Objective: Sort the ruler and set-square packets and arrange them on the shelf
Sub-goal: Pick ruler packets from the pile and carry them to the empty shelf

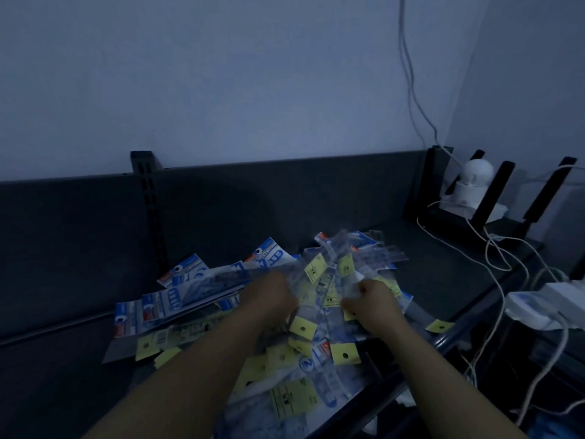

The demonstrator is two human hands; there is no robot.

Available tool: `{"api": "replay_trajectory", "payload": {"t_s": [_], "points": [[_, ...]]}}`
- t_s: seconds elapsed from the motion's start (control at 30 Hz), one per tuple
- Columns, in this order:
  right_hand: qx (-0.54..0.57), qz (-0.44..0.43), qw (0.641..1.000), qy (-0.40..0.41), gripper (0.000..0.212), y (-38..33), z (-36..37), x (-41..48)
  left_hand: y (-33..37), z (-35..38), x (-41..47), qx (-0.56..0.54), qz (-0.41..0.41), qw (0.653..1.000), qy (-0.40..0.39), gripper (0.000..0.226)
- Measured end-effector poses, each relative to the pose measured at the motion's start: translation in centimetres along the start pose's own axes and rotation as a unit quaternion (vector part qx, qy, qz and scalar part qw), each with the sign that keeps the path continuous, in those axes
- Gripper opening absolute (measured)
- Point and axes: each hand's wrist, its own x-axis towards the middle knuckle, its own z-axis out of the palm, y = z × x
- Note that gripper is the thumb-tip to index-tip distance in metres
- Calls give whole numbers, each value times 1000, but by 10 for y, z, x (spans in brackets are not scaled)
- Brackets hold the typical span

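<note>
We are parting the packets [316, 267] heaped on the shelf [443, 274] for sorting, right hand [375, 301] gripping some, left hand [269, 296] hold unclear.

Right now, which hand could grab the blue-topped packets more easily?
Left hand, probably: the blue-topped packets lie fanned out on its side, while the right hand is over among the yellow-tagged packets.

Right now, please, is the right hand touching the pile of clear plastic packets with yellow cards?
Touching. The head view shows the right hand, fingers curled, gripping the pile of clear plastic packets.
</note>
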Motion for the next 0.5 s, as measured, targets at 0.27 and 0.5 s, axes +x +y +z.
{"api": "replay_trajectory", "payload": {"t_s": [0.27,0.5], "points": [[50,30,989,-136,35,-13,-31,-16,11,-19,-17,7,15,999,-39,38],[148,33,984,-95,20,3,-23,-22,26,-5,-22,27,18,999,-32,38]]}}
